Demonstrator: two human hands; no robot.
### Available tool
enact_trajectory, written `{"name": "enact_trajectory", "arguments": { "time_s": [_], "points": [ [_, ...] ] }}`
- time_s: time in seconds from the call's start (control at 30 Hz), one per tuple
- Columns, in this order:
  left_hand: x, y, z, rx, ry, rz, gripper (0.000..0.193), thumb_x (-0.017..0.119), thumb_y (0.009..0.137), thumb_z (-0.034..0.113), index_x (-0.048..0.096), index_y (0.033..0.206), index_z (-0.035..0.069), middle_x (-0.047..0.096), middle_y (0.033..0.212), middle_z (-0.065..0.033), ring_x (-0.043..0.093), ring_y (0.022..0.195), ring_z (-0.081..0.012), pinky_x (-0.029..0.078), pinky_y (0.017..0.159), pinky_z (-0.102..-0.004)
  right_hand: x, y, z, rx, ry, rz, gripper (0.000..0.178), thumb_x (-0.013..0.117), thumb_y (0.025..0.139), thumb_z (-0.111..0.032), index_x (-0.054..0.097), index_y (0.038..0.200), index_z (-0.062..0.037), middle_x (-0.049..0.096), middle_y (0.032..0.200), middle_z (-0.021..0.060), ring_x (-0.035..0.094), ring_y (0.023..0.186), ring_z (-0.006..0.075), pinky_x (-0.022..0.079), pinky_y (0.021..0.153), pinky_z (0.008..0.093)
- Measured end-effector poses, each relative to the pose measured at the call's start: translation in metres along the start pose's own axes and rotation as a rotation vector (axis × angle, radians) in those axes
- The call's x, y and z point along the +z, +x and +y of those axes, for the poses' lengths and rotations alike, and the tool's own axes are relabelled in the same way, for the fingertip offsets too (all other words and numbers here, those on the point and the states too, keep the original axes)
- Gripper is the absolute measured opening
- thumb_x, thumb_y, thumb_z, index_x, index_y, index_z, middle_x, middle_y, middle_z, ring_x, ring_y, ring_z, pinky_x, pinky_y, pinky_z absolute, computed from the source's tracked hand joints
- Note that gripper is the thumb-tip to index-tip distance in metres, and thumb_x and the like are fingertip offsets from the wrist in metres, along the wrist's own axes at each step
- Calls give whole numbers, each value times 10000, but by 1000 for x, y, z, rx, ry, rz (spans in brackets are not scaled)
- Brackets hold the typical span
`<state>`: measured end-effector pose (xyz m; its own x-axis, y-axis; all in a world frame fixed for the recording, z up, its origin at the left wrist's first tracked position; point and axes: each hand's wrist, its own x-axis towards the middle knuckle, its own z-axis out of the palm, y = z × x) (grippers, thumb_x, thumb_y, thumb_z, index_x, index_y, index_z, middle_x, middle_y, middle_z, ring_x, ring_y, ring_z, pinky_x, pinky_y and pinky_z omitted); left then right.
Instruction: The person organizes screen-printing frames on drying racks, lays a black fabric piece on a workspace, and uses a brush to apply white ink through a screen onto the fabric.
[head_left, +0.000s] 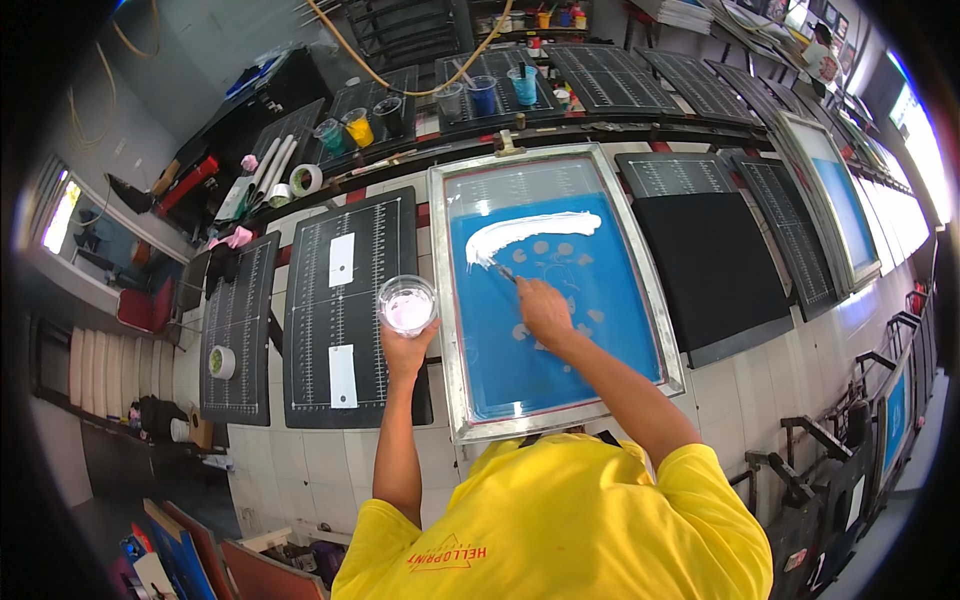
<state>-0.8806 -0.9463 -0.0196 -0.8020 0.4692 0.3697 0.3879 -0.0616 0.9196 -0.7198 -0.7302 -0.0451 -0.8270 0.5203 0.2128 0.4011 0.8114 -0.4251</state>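
Note:
My left hand point(406, 350) is wrapped round a clear plastic cup point(408, 306) with white ink inside, held just left of the screen frame. A thin dark stirring stick point(506, 272) is gripped in my right hand point(545, 312); its far end meets the white ink. That thick white ink point(535, 229) lies in a curved band across the upper part of a blue printing screen point(520, 375). Pale rounded shapes show in the blue mesh below the band. A metal frame point(447, 330) surrounds the screen, and a clamp point(508, 142) sits at its far edge.
Black gridded boards point(375, 300) flank the screen, and a black cloth point(705, 265) covers one at right. Ink cups, including a yellow one point(357, 126), stand along the far side. Tape rolls point(306, 179) lie at far left. Another person point(822, 62) is at far right.

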Motion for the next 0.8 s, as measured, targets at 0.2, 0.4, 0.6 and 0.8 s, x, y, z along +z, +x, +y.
{"name": "enact_trajectory", "arguments": {
  "time_s": [0.2,0.4,0.6,0.8],
  "points": [
    [-10,9,-25,107,224,-36,642,907,613,98,568,1152,16,672,1066,-131,656,973,-249,519,876,-349,-95,-26,-9,-207,245,245,237,588,893,-75,636,1120,-27,661,901,154,635,833,345,514,708,432],
    [17,20,-2,278,200,-111,491,824,742,191,599,1137,3,663,1049,-160,654,949,-270,524,840,-366,-191,-42,-28,-322,256,187,186,650,870,-87,669,1043,-20,660,818,139,643,753,314,513,666,398],
    [37,28,3,353,263,-213,599,892,641,152,573,1136,41,637,1047,-132,635,965,-289,517,839,-370,-206,-38,-51,-529,-1,-15,137,664,854,-71,679,983,-29,667,792,109,652,730,278,520,645,384],
    [49,38,12,515,256,-259,679,911,611,194,527,1156,62,597,1069,-133,600,995,-323,504,863,-395,-178,-23,-75,-529,-178,-45,56,611,844,-66,629,890,-41,672,799,111,666,754,278,525,656,401]
  ]
}}
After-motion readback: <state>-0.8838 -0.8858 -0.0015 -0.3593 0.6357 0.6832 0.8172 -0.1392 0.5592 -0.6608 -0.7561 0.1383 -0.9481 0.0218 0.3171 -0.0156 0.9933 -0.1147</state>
